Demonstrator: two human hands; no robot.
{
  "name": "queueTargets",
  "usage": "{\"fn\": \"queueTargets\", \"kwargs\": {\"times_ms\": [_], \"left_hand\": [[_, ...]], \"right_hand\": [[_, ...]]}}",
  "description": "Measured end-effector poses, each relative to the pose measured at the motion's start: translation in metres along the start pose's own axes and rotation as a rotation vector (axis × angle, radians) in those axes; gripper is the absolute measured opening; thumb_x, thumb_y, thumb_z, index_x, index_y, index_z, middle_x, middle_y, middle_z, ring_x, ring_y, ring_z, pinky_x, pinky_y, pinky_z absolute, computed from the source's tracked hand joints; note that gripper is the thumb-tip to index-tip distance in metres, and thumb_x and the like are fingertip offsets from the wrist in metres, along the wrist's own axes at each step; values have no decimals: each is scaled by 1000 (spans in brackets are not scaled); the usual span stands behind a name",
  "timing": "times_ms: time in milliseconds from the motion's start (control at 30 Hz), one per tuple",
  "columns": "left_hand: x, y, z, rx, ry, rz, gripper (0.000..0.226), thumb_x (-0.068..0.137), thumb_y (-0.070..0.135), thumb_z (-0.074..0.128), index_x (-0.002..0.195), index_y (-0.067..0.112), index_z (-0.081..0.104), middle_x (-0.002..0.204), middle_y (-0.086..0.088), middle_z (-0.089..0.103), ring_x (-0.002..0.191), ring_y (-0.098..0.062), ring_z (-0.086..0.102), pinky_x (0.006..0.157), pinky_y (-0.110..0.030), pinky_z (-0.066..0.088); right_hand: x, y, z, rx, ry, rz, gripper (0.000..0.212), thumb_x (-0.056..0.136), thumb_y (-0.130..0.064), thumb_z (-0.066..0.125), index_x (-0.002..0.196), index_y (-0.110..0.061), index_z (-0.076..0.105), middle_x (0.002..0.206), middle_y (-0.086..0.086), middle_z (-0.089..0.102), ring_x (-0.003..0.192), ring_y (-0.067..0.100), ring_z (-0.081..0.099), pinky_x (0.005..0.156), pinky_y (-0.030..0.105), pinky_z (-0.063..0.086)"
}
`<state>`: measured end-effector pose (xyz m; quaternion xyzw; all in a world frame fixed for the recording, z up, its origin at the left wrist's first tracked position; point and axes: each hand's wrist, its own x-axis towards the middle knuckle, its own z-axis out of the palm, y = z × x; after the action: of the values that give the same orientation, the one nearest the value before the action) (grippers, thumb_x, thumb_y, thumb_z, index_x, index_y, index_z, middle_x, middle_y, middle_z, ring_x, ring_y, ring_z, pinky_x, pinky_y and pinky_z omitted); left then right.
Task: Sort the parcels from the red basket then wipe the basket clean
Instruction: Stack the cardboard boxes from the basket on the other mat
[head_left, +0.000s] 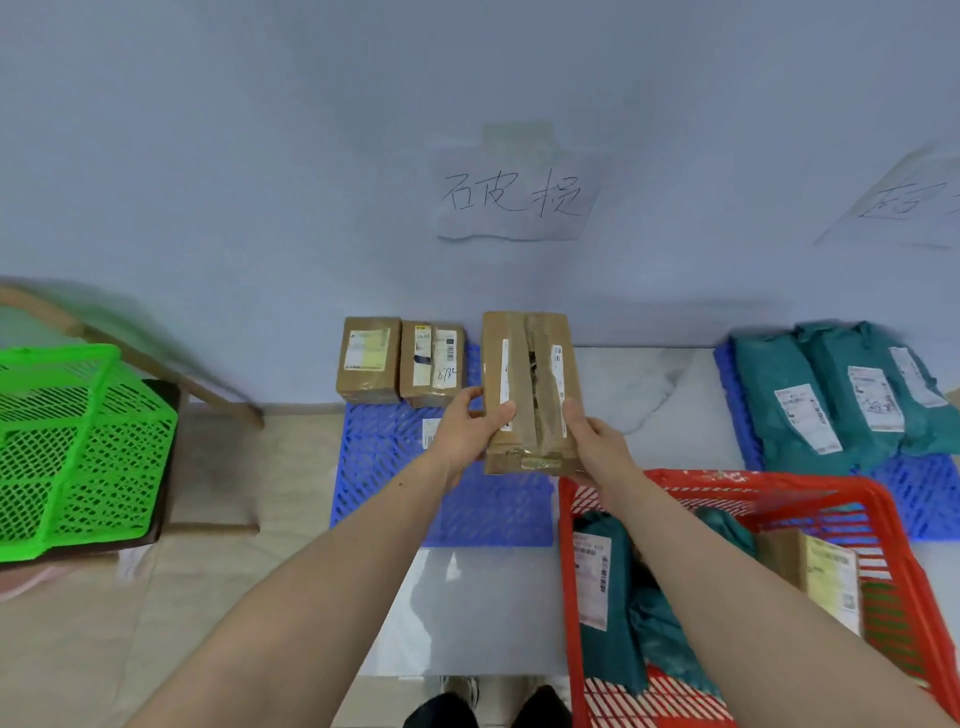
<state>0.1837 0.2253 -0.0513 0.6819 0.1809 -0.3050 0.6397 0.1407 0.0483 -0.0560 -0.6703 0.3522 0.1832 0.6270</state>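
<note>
We hold a torn cardboard parcel in a two-handed grip: our left hand curls round its left edge with the thumb across the face, and our right hand clamps its right edge near the bottom corner, so both are closed on the box. The parcel is upright in the air, its taped face split down the middle, above the near blue pallet and just beyond the rim of the red basket. At the far end of that pallet two small cardboard boxes stand side by side against the wall, beneath a handwritten paper sign; judging by the tear, the box we hold probably belongs with them. To the right a second blue pallet carries a row of teal mailer bags, under another sign that is cut off by the frame. The red basket is not yet emptied: at least two teal bags and one cardboard box with a yellow label lie inside. So sorting looks partly done, with several parcels left, and the wiping has not begun; we see no cloth. A green basket sits apart on the floor at the left.
</note>
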Motion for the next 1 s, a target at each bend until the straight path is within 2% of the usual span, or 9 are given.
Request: {"fn": "queueTargets", "kwargs": {"times_ms": [200, 300, 400, 467, 533, 633, 733, 833, 1000], "left_hand": [[65, -21, -10, 131, 79, 3, 60, 89, 35, 71, 140, 16, 46, 136, -1, 56, 120, -21, 58, 100, -41, 53], [98, -33, -14, 298, 134, 51, 64, 84, 40, 74, 137, 16, 50, 134, 0, 59, 121, -22, 56, 99, -44, 53], [133, -47, -18, 560, 203, 120, 82, 72, 61, 69, 139, 19, 49, 137, 0, 56, 130, -26, 48, 106, -48, 44], [149, -48, -20, 737, 226, 154, 82, 83, 54, 68, 149, 16, 37, 151, -4, 41, 141, -28, 32, 114, -49, 33], [165, -51, -21, 891, 262, 188, 89, 87, 52, 65, 156, 14, 22, 162, -4, 22, 151, -27, 13, 120, -49, 21], [185, -59, -22, 1010, 275, 184, 97, 89, 56, 61, 159, 16, 7, 167, 0, 2, 153, -25, -7, 124, -48, 10], [198, -68, -22, 1089, 239, 163, 94, 93, 58, 54, 159, 18, 0, 167, 1, -5, 153, -25, -11, 124, -48, 6], [202, -76, -21, 1158, 236, 177, 86, 95, 58, 50, 159, 25, 3, 167, 1, -7, 153, -28, -11, 124, -50, 2], [201, -78, -19, 1194, 246, 191, 80, 95, 55, 51, 158, 33, 7, 167, 0, -7, 153, -30, -9, 123, -51, 3]], "right_hand": [[61, 8, 22, -41, 32, 63, 49, 94, -56, 55, 118, -13, 62, 110, 5, 70, 89, 16, 68, 70, 27, 55], [96, 18, 30, -50, 24, 95, 46, 95, -54, 56, 117, -13, 61, 108, 5, 69, 86, 14, 67, 65, 24, 53], [132, 33, 39, -49, 19, 122, 51, 93, -56, 58, 118, -12, 64, 110, 6, 71, 93, 19, 69, 79, 33, 59], [155, 43, 44, -29, 27, 131, 56, 90, -59, 61, 122, -12, 63, 112, 5, 71, 99, 22, 69, 91, 40, 58], [174, 50, 49, -9, 28, 138, 58, 90, -57, 62, 128, -13, 60, 115, 5, 70, 101, 22, 69, 94, 43, 57], [196, 58, 56, 19, 15, 138, 56, 92, -53, 62, 130, -13, 58, 119, 6, 69, 105, 23, 68, 97, 44, 56], [211, 65, 61, 37, 11, 128, 54, 93, -49, 62, 131, -12, 58, 122, 7, 67, 111, 24, 66, 101, 45, 53], [220, 70, 66, 31, 17, 123, 50, 94, -48, 62, 129, -14, 59, 122, 5, 67, 113, 23, 65, 102, 45, 52], [227, 67, 75, 55, 60, 110, 22, 98, -40, 59, 113, -25, 61, 112, -1, 69, 106, 21, 67, 98, 44, 54]]}}
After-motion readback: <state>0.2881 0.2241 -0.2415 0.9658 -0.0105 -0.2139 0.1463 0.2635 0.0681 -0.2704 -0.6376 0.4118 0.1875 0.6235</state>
